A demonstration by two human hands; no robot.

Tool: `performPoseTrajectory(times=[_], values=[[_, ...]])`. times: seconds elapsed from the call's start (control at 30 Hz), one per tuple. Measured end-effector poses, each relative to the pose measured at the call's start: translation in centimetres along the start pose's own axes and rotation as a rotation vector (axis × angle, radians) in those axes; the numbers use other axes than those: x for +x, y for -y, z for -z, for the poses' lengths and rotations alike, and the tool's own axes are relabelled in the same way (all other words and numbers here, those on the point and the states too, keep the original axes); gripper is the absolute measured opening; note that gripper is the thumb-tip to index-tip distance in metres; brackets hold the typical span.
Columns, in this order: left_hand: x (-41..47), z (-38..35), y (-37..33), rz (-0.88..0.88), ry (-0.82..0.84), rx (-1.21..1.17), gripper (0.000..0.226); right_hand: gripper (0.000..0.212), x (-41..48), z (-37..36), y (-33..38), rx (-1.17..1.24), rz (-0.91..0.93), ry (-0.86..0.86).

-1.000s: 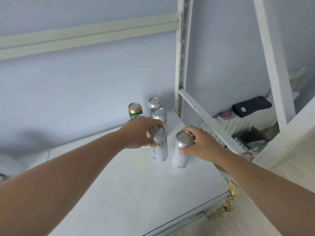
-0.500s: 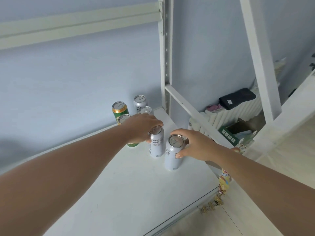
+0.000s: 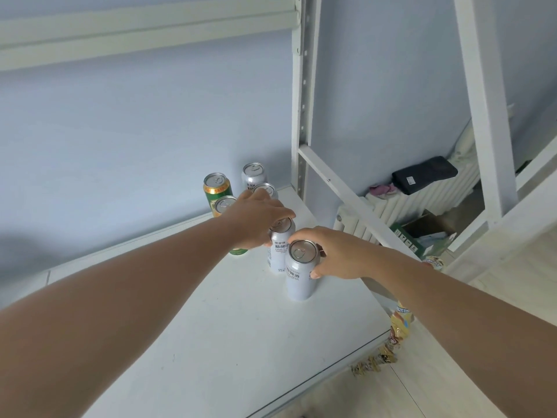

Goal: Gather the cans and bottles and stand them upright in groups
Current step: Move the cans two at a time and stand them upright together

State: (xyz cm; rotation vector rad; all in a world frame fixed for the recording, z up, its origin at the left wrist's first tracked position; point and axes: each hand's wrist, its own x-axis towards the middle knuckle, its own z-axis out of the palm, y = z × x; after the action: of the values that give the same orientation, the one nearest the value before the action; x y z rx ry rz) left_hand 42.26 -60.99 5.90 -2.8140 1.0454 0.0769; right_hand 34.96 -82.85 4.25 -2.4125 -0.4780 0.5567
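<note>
a white table carries six cans, all upright; no bottles are seen. nearest along the table from the shelf post, two silver cans and two green cans are already grouped. farther out, the right hand is wrapped around the nearest silver can, and the left hand is closed on the silver can behind it. only closing up appears left.

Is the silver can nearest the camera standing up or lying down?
Upright. The nearest silver can stands on the white table, lid up, right hand gripping it.
</note>
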Motion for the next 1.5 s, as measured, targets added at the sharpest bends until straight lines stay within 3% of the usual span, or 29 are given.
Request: performPoseTrajectory(times=[0.1, 0.2, 0.33, 0.53, 1.03, 1.27, 1.4, 1.5], values=[[-0.3, -0.2, -0.2, 0.02, -0.014, -0.036, 0.076, 0.073, -0.2, -0.2, 0.7, -0.024, -0.041, -0.005], [-0.7, 0.0, -0.1, 0.048, -0.046, -0.077, 0.076, 0.079, -0.3, -1.1, 1.3, -0.087, -0.148, -0.119], [-1.9, 0.8, 0.0, 0.097, -0.085, -0.157, 0.07, 0.068, 0.1, -2.1, 1.5, -0.166, -0.181, -0.244], [-4.9, 1.2, 0.8, 0.201, -0.138, -0.255, 0.059, 0.046, 0.3, -0.4, 1.4, -0.099, -0.032, -0.112], [-10.8, 0.6, 0.9, 0.354, -0.155, -0.287, 0.046, 0.062, 0.3, 1.7, 1.3, -0.159, 0.051, 0.141], [-11.3, 0.4, 0.1, 0.365, -0.149, -0.283, 0.05, 0.039, 0.5, 0.8, 1.6, -0.153, 0.038, 0.04], [-11.7, 0.4, -0.5, 0.369, -0.151, -0.284, 0.051, 0.057, 0.4, 0.5, 1.8, -0.154, 0.005, 0.036], [-12.3, 0.3, -0.7, 0.379, -0.151, -0.288, 0.053, 0.049, 0.5, 0.5, 2.0, -0.189, -0.002, 0.045]])
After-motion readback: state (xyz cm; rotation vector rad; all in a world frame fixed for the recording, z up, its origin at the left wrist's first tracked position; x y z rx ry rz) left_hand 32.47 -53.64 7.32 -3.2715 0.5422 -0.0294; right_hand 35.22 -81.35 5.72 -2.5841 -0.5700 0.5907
